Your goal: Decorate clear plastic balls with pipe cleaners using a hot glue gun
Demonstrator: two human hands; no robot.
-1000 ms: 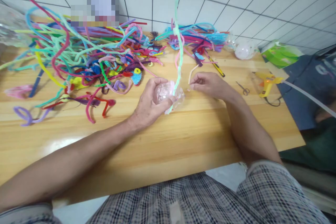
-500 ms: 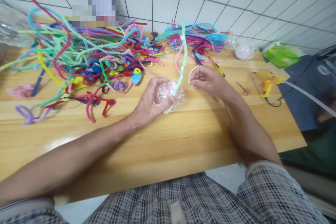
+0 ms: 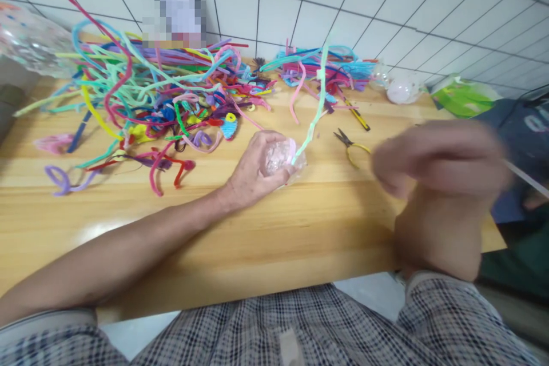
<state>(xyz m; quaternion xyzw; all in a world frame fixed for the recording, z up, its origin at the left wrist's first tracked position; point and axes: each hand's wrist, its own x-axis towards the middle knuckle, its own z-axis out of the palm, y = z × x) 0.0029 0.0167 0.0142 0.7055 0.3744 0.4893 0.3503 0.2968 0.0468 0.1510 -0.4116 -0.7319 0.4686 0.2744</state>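
My left hand (image 3: 259, 168) is wrapped round a clear, shiny plastic ball (image 3: 277, 157) just above the wooden table. A light-green pipe cleaner (image 3: 318, 108) rises from the ball past my thumb, and a pale pink band shows beside it. My right hand (image 3: 441, 157) is raised over the table's right side, smeared by motion. Its fingers cannot be made out, nor can anything in them. Closest to it lies a pair of yellow-handled scissors (image 3: 354, 148) with dark blades.
A tangled heap of coloured pipe cleaners (image 3: 146, 80) covers the back left. A second bundle (image 3: 330, 63) lies by the tiled wall. A yellow cutter (image 3: 357, 114), a clear ball (image 3: 403, 88) and a green packet (image 3: 463, 97) lie toward the back right.
My right hand has swung right and toward me, now covering the glue gun and dark scissors and exposing the yellow-handled ones. My left hand keeps the ball; the green pipe cleaner leans further right.
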